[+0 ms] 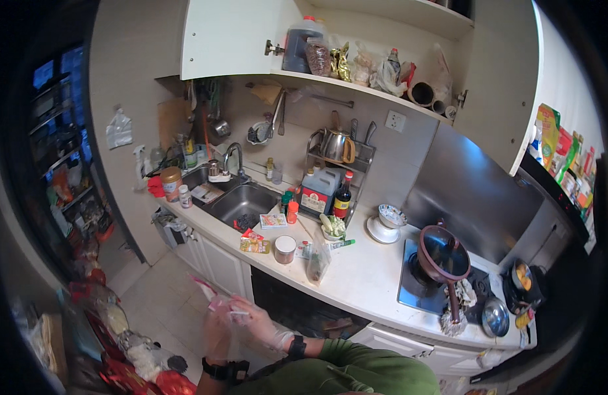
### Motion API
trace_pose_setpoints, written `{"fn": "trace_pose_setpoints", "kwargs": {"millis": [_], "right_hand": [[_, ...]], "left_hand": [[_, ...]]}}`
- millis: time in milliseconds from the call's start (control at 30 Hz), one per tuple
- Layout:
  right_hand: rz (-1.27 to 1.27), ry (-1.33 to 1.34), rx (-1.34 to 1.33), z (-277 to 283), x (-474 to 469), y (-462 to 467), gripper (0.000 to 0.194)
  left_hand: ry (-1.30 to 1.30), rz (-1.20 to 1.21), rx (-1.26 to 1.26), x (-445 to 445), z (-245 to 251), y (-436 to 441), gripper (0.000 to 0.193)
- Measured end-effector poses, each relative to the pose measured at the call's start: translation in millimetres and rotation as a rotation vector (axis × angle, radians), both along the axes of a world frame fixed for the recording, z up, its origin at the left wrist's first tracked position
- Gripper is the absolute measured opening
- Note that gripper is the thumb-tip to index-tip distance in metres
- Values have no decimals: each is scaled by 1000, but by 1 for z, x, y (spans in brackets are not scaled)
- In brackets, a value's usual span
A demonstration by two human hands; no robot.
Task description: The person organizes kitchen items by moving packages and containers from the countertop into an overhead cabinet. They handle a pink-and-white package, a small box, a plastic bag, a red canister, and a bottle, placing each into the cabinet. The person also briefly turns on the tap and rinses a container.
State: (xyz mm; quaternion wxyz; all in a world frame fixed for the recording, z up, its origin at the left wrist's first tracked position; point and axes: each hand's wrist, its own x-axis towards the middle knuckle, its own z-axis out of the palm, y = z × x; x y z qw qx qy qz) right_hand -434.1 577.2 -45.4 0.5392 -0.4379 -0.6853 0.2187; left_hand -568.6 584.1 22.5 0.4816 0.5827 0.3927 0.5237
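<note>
Both my hands wear clear plastic gloves and are raised over the floor in front of the counter. My left hand (pixel 219 331) is closed around the lower part of a pink-and-white plastic packet (pixel 205 288), whose tip points up and to the left. From the right, my right hand (pixel 254 320) pinches the same packet near its middle. The fingers hide much of it, and its contents cannot be made out. Closest on the counter are a lidded tub (pixel 285 249), a clear plastic bag (pixel 317 264) with something dark inside, and several seasoning sachets (pixel 254 243).
A double steel sink (pixel 244 201) is set into the counter (pixel 353 269). Sauce bottles (pixel 342 195) stand by a rack. At the right, a lidded pan (pixel 442 252) sits on the stove, its handle towards me. An open cabinet door (pixel 230 39) hangs overhead. Bags (pixel 146 358) crowd the floor at left.
</note>
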Motion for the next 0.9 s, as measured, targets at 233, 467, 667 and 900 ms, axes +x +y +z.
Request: {"fn": "trace_pose_setpoints", "kwargs": {"millis": [233, 467, 667, 900], "right_hand": [[-369, 509, -400, 39, 15, 88, 29], [-300, 716, -568, 81, 59, 139, 34], [-630, 97, -196, 132, 77, 171, 67], [-584, 84, -56, 142, 107, 195, 82]], "left_hand": [[-254, -421, 333, -34, -3, 157, 16], [-265, -1114, -395, -11, -34, 227, 73], [-430, -1119, -380, 62, -20, 255, 58], [60, -603, 735, 170, 56, 277, 70]]}}
